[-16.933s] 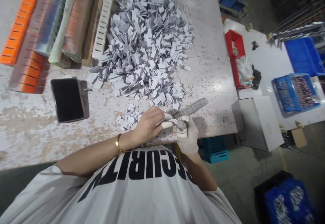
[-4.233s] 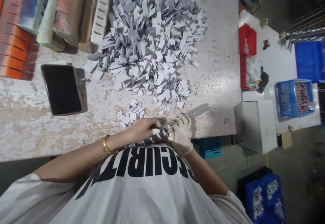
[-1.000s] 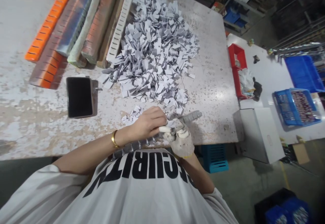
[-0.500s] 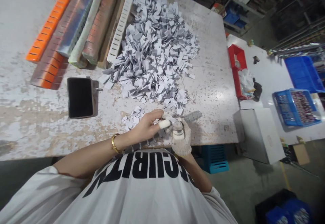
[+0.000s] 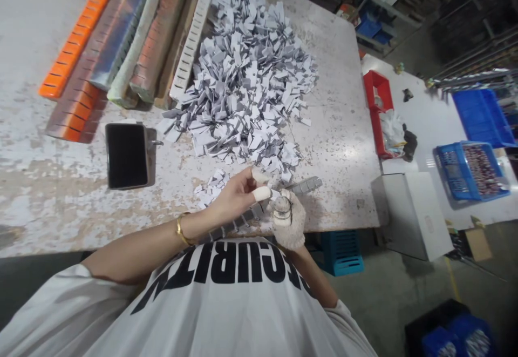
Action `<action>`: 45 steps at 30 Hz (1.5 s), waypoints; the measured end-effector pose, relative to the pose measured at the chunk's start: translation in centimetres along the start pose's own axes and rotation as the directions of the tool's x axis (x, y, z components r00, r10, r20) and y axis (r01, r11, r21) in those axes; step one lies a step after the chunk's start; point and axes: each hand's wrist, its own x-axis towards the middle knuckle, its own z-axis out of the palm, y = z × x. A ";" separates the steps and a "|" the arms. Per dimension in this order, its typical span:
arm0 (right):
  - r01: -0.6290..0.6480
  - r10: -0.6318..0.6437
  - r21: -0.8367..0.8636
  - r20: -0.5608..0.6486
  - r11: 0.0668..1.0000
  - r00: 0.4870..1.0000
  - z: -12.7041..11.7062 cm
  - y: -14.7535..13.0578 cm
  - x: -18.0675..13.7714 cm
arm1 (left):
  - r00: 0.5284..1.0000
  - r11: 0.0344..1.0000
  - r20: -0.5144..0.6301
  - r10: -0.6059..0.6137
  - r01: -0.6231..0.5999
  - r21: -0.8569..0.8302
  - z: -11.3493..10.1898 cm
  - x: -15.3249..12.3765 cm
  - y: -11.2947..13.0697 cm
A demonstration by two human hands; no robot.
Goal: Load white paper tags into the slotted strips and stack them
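1. Slotted grey strip lies along the near edge of the table, its long axis running from the person's chest up and to the right.
2. The gloved right hand is closed around its middle.
3. The bare left hand is just beside the glove, over the strip. Its capped fingertips are bent, but whether they pinch anything cannot be told.
4. A small heap of cards lies just beyond, the big pile farther back, and a phone to the left.

Phone at 9 o'clock on table; coloured strip stack at 11. Red bin at 2, white box at 3, blue crate farther R.
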 end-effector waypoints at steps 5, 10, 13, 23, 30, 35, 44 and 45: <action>0.121 -0.124 -0.055 -0.075 0.991 0.989 0.1 0.1 0.2 | 0.971 0.928 -0.045 0.234 -0.209 0.308 0.0 -0.5 -0.3; 0.320 -0.325 -0.112 -0.027 0.941 0.945 -0.7 -0.4 1.0 | 0.994 0.998 0.105 -0.041 0.036 0.046 -0.5 0.2 0.2; 0.378 -0.376 -0.130 0.042 0.917 0.926 -1.7 -0.8 1.5 | 0.992 0.994 0.108 -0.065 0.054 0.098 -0.8 0.4 -0.3; 0.299 -0.245 -0.516 0.172 0.802 0.954 -1.5 2.6 -2.1 | 0.985 0.755 0.064 -0.160 0.080 0.651 -3.5 -1.6 -2.9; 0.310 -0.246 -0.564 0.189 0.765 0.951 -0.4 3.4 -2.6 | 0.985 0.720 0.070 -0.161 0.069 0.691 -4.1 -2.2 -4.0; 0.362 -0.281 -0.537 0.228 0.762 0.932 -0.6 3.3 -2.2 | 0.970 0.740 0.094 -0.225 0.107 0.664 -4.3 -2.0 -4.0; 0.394 -0.202 -0.596 0.364 0.700 0.909 -0.7 1.7 -0.7 | 0.950 0.719 0.106 -0.295 0.147 0.679 -4.6 -1.7 -3.9; 0.390 -0.185 -0.598 0.375 0.700 0.908 -0.8 1.4 -0.5 | 0.950 0.724 0.111 -0.290 0.142 0.675 -4.6 -1.7 -3.9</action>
